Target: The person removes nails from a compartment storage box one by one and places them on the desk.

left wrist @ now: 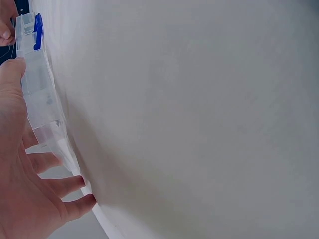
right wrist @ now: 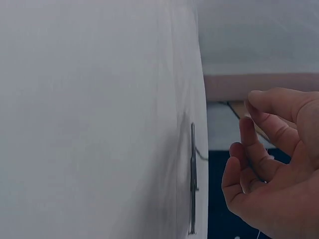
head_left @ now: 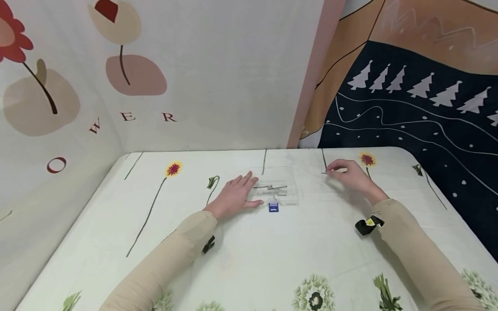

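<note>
Fingers, head view: L hand (head_left: 235, 194) spread at ctr, by the clear case (head_left: 292, 199); R hand (head_left: 352, 175), ctr right, thumb & index close tog. beside a metal nail (head_left: 324, 173) on the cloth (head_left: 249, 259).
Nails: work looks partway; that one's out, several loose nails (head_left: 274, 188) remain in the case w/ blue tab (head_left: 273, 207).
Cloth & room: white flower print fills btm half; pale curtain (head_left: 233, 86) w/ letters upper left, navy tree-print curtain (head_left: 428, 129) upper right.
Case, L wrist view: upper left, thumb seemingly touching its edge, no grip seen.
Nail, R wrist view: dark, lower ctr on cloth, poss. 2 overlapping; fingers mid-right, loosely curled, holding nothing visible.
</note>
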`<control>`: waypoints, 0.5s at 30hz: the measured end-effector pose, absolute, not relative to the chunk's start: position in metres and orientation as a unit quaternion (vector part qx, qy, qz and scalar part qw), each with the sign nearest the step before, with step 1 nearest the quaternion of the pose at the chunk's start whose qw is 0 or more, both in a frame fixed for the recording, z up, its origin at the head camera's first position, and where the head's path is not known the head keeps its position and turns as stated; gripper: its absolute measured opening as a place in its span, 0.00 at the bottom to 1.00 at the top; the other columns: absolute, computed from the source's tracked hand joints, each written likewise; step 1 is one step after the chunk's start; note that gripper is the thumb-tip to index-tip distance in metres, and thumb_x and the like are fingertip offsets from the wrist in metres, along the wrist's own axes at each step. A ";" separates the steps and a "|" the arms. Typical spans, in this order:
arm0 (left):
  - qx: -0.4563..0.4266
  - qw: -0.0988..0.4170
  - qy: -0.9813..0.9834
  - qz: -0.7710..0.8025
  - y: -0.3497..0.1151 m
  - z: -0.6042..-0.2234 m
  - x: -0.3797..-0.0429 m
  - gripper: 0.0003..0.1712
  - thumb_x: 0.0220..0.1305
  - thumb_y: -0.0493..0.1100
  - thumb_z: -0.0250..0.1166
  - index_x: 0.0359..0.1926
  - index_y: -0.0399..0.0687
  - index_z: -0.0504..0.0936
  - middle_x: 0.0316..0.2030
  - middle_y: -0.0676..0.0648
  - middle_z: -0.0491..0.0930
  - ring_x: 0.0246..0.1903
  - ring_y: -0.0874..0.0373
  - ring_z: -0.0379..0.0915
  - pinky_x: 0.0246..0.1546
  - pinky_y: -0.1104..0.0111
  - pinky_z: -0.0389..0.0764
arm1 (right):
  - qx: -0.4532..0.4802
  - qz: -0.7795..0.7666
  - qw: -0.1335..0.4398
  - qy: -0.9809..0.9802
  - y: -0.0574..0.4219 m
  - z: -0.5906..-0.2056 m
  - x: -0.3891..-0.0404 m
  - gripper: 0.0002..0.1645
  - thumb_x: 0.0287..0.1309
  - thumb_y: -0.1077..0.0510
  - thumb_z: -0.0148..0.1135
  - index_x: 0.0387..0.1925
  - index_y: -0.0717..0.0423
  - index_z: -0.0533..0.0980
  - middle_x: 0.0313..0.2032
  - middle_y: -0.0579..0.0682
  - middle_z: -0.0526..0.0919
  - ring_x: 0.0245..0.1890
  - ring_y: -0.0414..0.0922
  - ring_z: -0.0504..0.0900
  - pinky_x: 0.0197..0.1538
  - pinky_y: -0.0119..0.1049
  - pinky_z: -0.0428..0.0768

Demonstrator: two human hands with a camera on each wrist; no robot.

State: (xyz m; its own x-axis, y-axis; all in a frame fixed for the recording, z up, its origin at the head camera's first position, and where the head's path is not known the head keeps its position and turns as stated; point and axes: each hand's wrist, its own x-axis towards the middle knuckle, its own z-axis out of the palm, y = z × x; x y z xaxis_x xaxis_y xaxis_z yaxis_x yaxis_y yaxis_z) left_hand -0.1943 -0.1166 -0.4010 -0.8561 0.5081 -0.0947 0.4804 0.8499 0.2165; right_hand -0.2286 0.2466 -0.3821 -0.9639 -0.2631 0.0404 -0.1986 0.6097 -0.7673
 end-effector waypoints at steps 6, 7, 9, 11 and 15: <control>0.257 0.077 0.959 0.093 -0.116 -0.400 -0.194 0.48 0.65 0.70 0.52 0.74 0.45 0.55 0.74 0.39 0.46 0.69 0.36 0.48 0.65 0.46 0.55 | -0.148 -0.434 0.050 0.887 0.229 -0.381 -0.226 0.10 0.65 0.62 0.57 0.43 0.66 0.79 0.48 0.61 0.78 0.53 0.55 0.71 0.56 0.51 0.71; 0.257 0.076 0.959 0.093 -0.116 -0.400 -0.194 0.48 0.65 0.70 0.52 0.74 0.45 0.55 0.74 0.39 0.46 0.69 0.36 0.48 0.65 0.46 0.55 | -0.148 -0.434 0.049 0.887 0.226 -0.381 -0.226 0.10 0.65 0.63 0.57 0.43 0.66 0.79 0.47 0.61 0.78 0.53 0.55 0.71 0.56 0.51 0.71; 0.256 0.076 0.959 0.094 -0.116 -0.400 -0.194 0.48 0.65 0.70 0.52 0.74 0.45 0.55 0.74 0.39 0.46 0.69 0.36 0.48 0.65 0.46 0.55 | -0.151 -0.437 0.048 0.885 0.219 -0.380 -0.225 0.09 0.64 0.63 0.58 0.42 0.66 0.79 0.47 0.60 0.79 0.52 0.54 0.72 0.55 0.50 0.72; 0.256 0.075 0.959 0.095 -0.116 -0.400 -0.194 0.48 0.65 0.70 0.53 0.74 0.44 0.55 0.74 0.39 0.47 0.69 0.35 0.48 0.65 0.46 0.55 | -0.157 -0.438 0.048 0.884 0.213 -0.378 -0.224 0.09 0.64 0.63 0.58 0.42 0.66 0.80 0.46 0.60 0.79 0.51 0.53 0.72 0.55 0.50 0.72; 0.257 0.074 0.959 0.096 -0.116 -0.400 -0.194 0.48 0.65 0.69 0.53 0.74 0.44 0.55 0.73 0.38 0.47 0.69 0.35 0.49 0.65 0.46 0.55 | -0.164 -0.440 0.052 0.881 0.203 -0.376 -0.223 0.10 0.64 0.61 0.60 0.42 0.64 0.81 0.48 0.59 0.79 0.52 0.53 0.72 0.56 0.50 0.71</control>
